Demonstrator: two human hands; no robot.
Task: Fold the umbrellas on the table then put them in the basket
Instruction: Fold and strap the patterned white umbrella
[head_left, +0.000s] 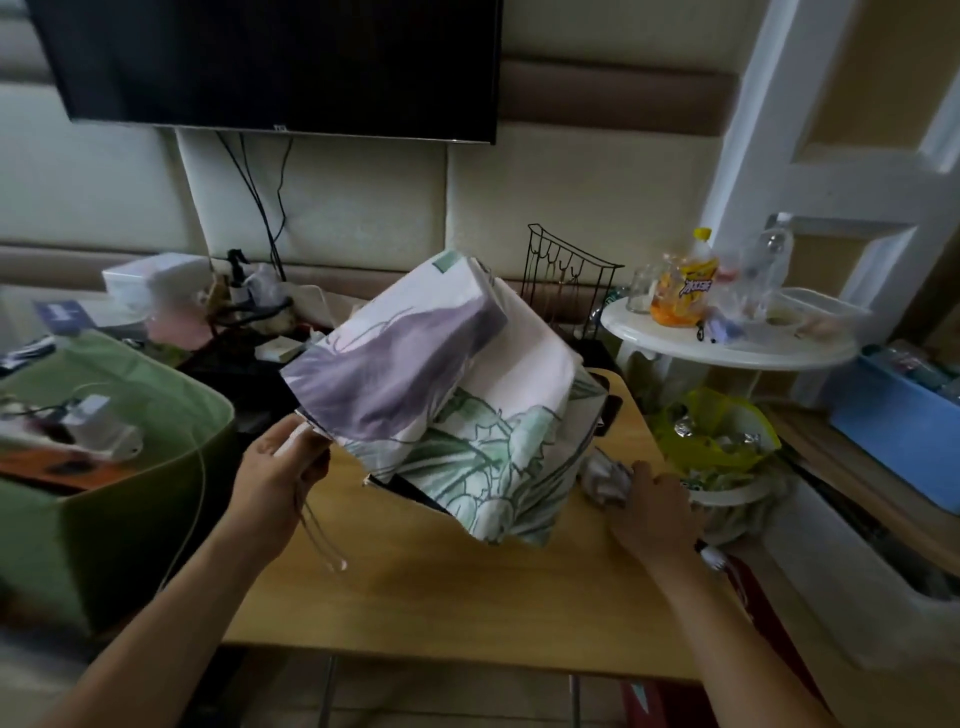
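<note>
A floral umbrella (436, 379) is held above the wooden desk (441, 587), its canopy loose and unfolded.

Its handle end is gripped by the left hand (278, 475), a wrist cord dangling below; a crumpled pale cloth (605, 478) at the desk's right edge is touched by the right hand (654, 512), fingers spread, nothing clasped. With one grip only, the billowing fabric could be snagged on the wire rack (566, 275) behind or could sweep small clutter off the desk. The green fabric basket (130, 467) sits left, already holding chargers. A wall-mounted television (270, 62) and a cluttered round side table (727, 340) are seen beyond.
</note>
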